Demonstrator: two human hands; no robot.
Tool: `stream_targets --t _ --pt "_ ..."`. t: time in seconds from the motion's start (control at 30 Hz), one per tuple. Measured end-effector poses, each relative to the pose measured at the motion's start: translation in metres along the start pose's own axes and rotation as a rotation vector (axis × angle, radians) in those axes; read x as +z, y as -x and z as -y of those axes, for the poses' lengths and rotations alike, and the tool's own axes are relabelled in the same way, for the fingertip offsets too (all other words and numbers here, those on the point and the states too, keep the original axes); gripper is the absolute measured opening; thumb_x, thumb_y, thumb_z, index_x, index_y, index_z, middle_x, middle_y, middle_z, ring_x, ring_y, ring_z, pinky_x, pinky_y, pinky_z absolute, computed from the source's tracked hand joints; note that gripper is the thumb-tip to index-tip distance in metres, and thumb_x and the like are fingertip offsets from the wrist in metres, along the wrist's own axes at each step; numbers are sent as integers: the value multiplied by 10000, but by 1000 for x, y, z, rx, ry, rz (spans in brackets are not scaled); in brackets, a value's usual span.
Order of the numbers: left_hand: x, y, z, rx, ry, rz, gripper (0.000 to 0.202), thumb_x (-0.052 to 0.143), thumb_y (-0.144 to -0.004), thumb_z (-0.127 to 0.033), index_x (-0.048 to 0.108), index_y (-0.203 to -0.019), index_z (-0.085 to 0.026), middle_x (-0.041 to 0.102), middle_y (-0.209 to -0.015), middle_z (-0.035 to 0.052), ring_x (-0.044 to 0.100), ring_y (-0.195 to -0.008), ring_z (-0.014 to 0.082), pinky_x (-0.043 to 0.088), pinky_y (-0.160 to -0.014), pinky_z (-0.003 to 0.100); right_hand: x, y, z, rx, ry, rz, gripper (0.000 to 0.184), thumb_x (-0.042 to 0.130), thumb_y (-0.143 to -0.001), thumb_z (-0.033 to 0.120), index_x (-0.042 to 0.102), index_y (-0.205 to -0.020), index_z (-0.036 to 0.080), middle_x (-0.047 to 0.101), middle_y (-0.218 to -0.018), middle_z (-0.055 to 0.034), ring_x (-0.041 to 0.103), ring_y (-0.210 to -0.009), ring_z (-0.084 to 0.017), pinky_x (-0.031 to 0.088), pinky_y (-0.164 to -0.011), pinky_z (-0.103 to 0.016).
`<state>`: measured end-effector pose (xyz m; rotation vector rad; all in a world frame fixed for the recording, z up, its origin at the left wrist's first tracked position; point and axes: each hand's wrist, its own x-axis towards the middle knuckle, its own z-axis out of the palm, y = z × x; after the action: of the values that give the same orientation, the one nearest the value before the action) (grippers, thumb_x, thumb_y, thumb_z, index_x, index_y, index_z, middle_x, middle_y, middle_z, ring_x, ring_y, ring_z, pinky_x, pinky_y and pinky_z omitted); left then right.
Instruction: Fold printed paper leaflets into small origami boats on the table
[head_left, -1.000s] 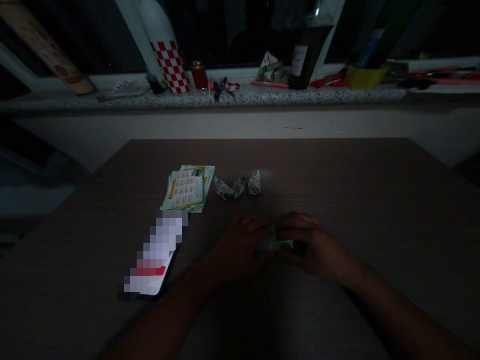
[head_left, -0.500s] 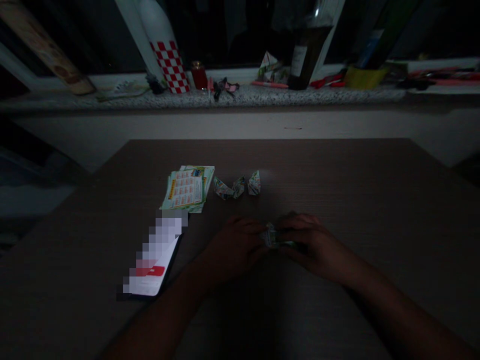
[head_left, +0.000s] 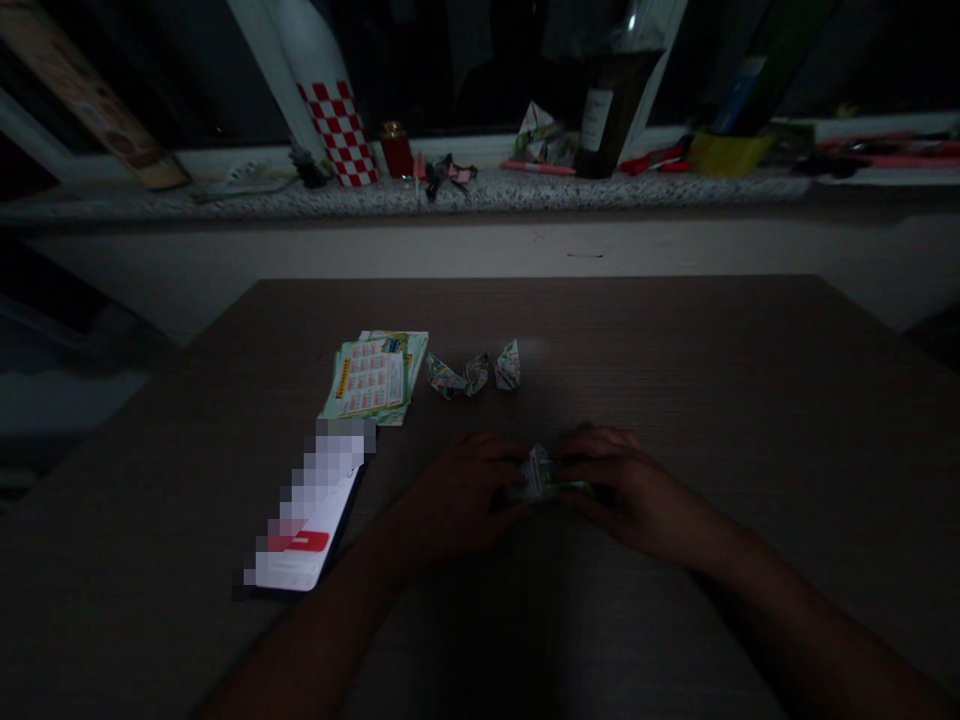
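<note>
Smartphone with lit screen and dark edge [head_left: 300, 570] lies near left on brown wood-grain table [head_left: 675, 370]. Left hand [head_left: 465, 490] and right hand [head_left: 634, 485], slightly apart, pinch a folded green-and-white printed paper [head_left: 537, 476] at centre. Farther, folded multicoloured paper pieces [head_left: 508, 368] sit right of stacked green-and-white printed sheets [head_left: 371, 380]. Far left: red-and-white checked bottle [head_left: 337, 125].

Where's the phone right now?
In the head view, the phone lies on the table to the left of the left hand, its far end close to the stack of printed papers.
</note>
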<state>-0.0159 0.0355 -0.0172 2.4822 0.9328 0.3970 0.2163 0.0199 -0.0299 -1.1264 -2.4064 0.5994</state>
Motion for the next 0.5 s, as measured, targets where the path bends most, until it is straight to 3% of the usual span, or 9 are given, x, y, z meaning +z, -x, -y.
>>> stream_targets --t 0.2,0.5 --pt "2 -2 -3 -15 -55 7 149 557 -849 -183 676 -936 -204 646 -1080 44 555 -1019 216 401 -909 384 2 -2 0 0 -5 -17 248 592 -861 184 671 -1078 274 668 -1074 -50 573 -1004 -229 413 -885 -422" --pt "11 -9 2 -157 67 -40 40 655 -778 -181 690 -784 -201 663 -984 22 568 -980 196 402 -898 342 9 -2 -6 -18 2 -60 185 634 -836 183 694 -991 264 687 -1063 -37 600 -999 -215 411 -908 -413"
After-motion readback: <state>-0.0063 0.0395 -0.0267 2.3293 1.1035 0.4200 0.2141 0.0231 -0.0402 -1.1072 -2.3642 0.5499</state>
